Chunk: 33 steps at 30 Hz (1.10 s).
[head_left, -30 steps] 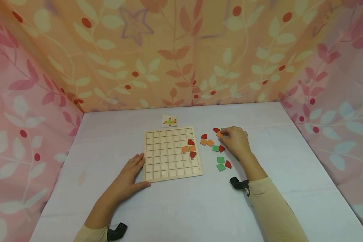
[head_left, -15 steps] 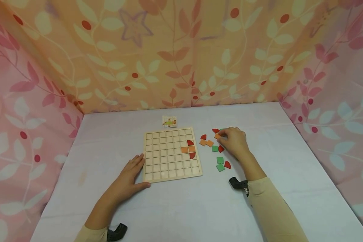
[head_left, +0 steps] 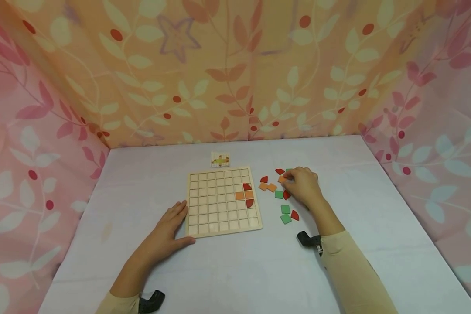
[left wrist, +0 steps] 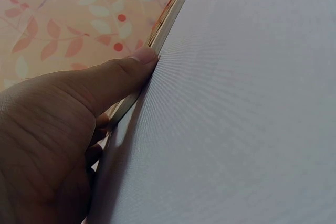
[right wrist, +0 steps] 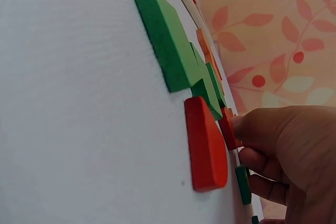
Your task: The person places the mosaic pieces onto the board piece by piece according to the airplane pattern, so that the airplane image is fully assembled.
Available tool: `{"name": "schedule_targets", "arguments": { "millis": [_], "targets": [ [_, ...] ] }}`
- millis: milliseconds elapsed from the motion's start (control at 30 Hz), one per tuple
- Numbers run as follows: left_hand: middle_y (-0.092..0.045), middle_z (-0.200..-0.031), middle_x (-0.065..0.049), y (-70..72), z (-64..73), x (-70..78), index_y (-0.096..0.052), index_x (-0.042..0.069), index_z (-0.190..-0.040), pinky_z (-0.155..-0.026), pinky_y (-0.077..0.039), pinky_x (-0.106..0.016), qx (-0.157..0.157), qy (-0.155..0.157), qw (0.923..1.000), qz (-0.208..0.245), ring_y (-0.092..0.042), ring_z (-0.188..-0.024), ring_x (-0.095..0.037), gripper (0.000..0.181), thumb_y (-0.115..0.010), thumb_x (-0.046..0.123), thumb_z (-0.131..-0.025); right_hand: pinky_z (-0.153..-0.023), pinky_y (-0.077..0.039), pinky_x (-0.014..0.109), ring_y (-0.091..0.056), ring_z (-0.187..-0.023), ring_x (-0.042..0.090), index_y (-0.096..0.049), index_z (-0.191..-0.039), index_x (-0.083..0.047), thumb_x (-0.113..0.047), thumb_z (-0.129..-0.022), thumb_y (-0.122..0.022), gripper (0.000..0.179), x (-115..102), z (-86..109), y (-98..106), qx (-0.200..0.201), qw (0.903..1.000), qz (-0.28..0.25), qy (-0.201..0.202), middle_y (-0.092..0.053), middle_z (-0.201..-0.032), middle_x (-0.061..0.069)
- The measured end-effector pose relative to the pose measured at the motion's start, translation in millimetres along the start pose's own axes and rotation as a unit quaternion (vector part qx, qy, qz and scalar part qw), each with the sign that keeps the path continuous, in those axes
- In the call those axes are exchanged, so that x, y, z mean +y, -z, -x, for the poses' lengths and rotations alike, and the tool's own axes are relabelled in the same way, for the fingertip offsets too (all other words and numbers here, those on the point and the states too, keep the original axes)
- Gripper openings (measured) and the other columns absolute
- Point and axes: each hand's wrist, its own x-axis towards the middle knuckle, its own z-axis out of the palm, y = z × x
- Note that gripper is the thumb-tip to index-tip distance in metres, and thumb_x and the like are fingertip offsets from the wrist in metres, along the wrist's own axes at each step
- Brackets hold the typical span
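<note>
A square wooden grid board [head_left: 216,226] lies on the white table. Two orange square tiles and two red quarter-circle tiles [head_left: 250,203] sit in cells at its right side. My left hand [head_left: 166,229] rests at the board's lower left corner, fingers extended along the left edge, thumb [left wrist: 123,74] against the front edge. Right of the board my right hand [head_left: 305,185] pinches an orange square tile [head_left: 281,179] between thumb and fingertips, low over the table. In the right wrist view that tile is hidden; the thumb overlaps a red piece [right wrist: 227,127].
Beside the board lie loose orange tiles [head_left: 272,187], green squares [head_left: 285,219] and red quarter-circles [head_left: 295,215]. Partly behind my right hand is a green piece [head_left: 288,170]. A small pattern card [head_left: 220,160] lies beyond the board. Patterned cloth [head_left: 227,87] hangs around the table.
The right hand and the orange tile at its fingertips have shifted slightly left and toward me. My left hand and the board hold their places; the head view has tilted a little.
</note>
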Motion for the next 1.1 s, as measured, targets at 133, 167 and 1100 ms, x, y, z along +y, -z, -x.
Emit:
{"name": "schedule_targets", "arguments": {
  "millis": [133,167,1100],
  "targets": [
    [-0.019,-0.171,-0.007,1.0,0.2,1.1,-0.029,0.002,-0.16,-0.131,-0.006,-0.04,-0.012,0.014,0.9998,0.004,-0.012,-0.159,-0.032,0.107,-0.081,0.053,-0.083,-0.1,-0.036,0.058,-0.056,-0.113,0.032,-0.075,-0.116,-0.011,-0.03,-0.092,-0.074,0.031,2,0.4,-2,-0.001,1.0,0.004,0.005,-0.07,-0.114,0.01],
    [-0.019,-0.172,-0.007,1.2,0.2,0.9,-0.029,0.002,-0.161,-0.13,-0.007,-0.042,-0.014,0.016,0.9998,0.003,-0.012,-0.159,-0.032,0.107,-0.082,0.053,-0.083,-0.101,-0.036,0.058,-0.056,-0.114,0.032,-0.075,-0.116,-0.011,-0.03,-0.092,-0.074,0.031,1,0.3,-2,0.001,1.0,0.003,0.007,-0.07,-0.114,0.01],
    [-0.023,-0.171,-0.007,-0.5,-1.6,-2.6,-0.033,0.003,-0.159,-0.127,-0.016,-0.055,-0.006,0.015,0.9998,0.005,-0.016,-0.158,-0.033,0.109,-0.083,0.056,-0.079,-0.108,-0.042,0.043,-0.056,-0.114,0.021,-0.075,-0.107,-0.017,-0.023,-0.092,-0.074,0.016,-81,23.9,5,-0.018,0.9771,-0.058,0.204,-0.071,-0.106,-0.004]
  ]
}}
